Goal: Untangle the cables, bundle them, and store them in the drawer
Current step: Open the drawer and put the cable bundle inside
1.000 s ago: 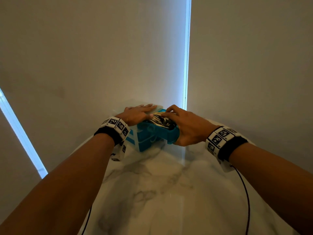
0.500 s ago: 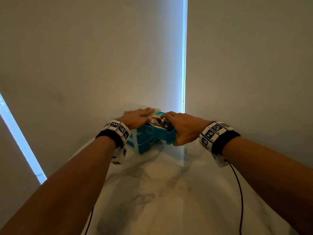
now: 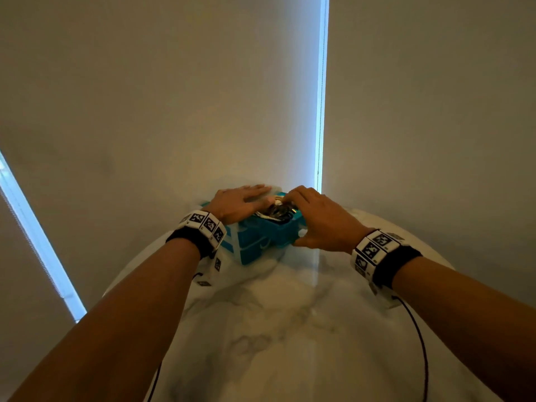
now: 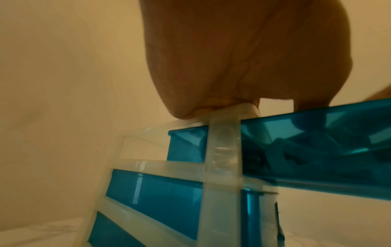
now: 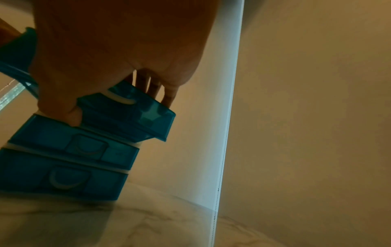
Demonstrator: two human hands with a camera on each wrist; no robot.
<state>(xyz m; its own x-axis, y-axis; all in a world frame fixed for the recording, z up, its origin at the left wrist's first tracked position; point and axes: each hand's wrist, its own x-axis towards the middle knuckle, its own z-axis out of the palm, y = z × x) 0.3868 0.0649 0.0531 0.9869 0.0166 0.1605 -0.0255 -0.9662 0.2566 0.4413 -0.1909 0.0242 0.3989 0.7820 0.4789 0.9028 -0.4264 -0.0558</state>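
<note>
A small blue drawer unit with a clear frame stands at the far end of the marble table. Its top drawer is pulled out towards me. Dark and light cables lie coiled inside it and show dimly through the blue wall. My left hand rests flat on the unit's top, fingers straight. My right hand grips the top drawer. Its thumb is at the drawer front and its fingers curl over the far rim onto the cables.
Two lower drawers are pushed in. Roller blinds hang close behind the unit, with a bright gap between them. The marble tabletop stretches towards me. Black wristband wires trail along the table's edges.
Both hands stay on the unit. The right hand's fingers have curled further down onto the cables, and the drawer looks slightly further in.
</note>
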